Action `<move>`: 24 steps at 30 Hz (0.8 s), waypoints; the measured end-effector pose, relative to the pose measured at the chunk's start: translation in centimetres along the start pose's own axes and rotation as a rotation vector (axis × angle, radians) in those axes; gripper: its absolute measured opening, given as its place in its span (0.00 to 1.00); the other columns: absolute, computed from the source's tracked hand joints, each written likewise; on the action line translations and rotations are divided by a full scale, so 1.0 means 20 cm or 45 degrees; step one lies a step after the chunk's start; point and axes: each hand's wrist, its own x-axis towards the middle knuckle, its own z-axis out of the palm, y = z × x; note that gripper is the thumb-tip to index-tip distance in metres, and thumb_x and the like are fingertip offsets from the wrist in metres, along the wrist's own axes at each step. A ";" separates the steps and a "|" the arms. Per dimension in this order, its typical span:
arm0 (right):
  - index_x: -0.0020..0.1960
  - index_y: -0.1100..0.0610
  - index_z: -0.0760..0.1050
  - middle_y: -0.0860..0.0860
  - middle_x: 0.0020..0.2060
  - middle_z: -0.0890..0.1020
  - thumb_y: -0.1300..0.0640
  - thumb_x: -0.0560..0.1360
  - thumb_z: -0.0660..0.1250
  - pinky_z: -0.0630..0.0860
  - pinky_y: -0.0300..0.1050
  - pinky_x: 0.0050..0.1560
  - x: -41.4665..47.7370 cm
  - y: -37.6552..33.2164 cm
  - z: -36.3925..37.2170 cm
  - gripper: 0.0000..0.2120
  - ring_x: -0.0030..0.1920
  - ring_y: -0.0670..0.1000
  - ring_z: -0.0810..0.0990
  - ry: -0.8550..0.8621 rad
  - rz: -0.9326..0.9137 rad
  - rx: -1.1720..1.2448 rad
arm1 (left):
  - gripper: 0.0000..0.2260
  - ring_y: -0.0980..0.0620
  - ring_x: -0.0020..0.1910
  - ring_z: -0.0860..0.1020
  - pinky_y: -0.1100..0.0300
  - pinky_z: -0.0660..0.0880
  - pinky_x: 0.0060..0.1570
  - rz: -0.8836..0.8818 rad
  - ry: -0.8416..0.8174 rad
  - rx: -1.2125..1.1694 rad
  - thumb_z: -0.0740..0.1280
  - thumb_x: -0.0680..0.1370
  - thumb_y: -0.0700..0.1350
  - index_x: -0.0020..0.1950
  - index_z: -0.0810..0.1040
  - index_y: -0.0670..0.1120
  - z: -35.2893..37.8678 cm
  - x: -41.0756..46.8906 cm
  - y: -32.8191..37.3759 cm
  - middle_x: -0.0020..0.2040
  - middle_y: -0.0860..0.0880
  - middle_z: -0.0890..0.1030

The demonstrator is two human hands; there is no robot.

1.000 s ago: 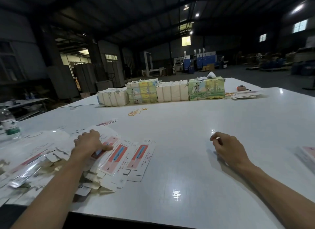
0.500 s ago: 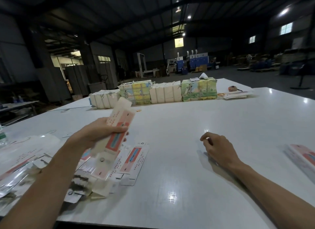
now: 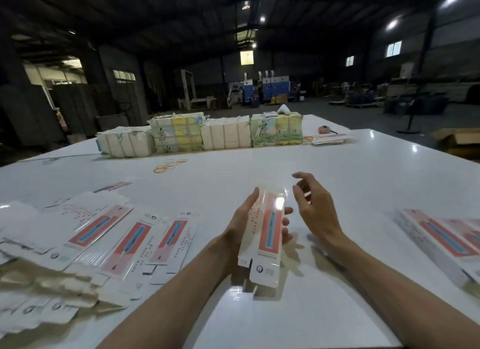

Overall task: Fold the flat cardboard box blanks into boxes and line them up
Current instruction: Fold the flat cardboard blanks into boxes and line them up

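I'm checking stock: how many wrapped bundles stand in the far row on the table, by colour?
White bundles: 2
Printed bundles: 2
Total: 4

Boxes (image 3: 439, 242): cut off by frame edge, far side unseen.
Blank pile (image 3: 46, 278): blurred, runs off frame edge.
Held blank (image 3: 268, 231): print too small.
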 end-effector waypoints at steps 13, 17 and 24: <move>0.61 0.57 0.83 0.47 0.61 0.80 0.54 0.83 0.68 0.78 0.44 0.59 0.00 -0.02 0.02 0.11 0.66 0.46 0.72 -0.333 -0.215 -0.216 | 0.33 0.37 0.45 0.83 0.47 0.82 0.49 0.111 -0.042 0.011 0.55 0.82 0.71 0.60 0.80 0.41 -0.03 0.00 -0.11 0.54 0.35 0.81; 0.53 0.58 0.82 0.47 0.57 0.80 0.59 0.82 0.69 0.83 0.44 0.51 0.03 -0.05 0.01 0.04 0.60 0.50 0.77 -0.300 -0.006 0.092 | 0.31 0.41 0.44 0.82 0.48 0.82 0.50 0.078 -0.064 -0.023 0.57 0.83 0.68 0.62 0.78 0.41 -0.02 0.00 -0.09 0.53 0.38 0.81; 0.47 0.56 0.85 0.40 0.62 0.77 0.58 0.81 0.70 0.78 0.48 0.64 0.07 -0.09 -0.03 0.06 0.64 0.49 0.76 -0.306 0.226 0.267 | 0.32 0.47 0.41 0.78 0.55 0.78 0.48 0.010 -0.198 0.032 0.59 0.79 0.70 0.58 0.75 0.40 0.01 -0.02 -0.05 0.47 0.41 0.78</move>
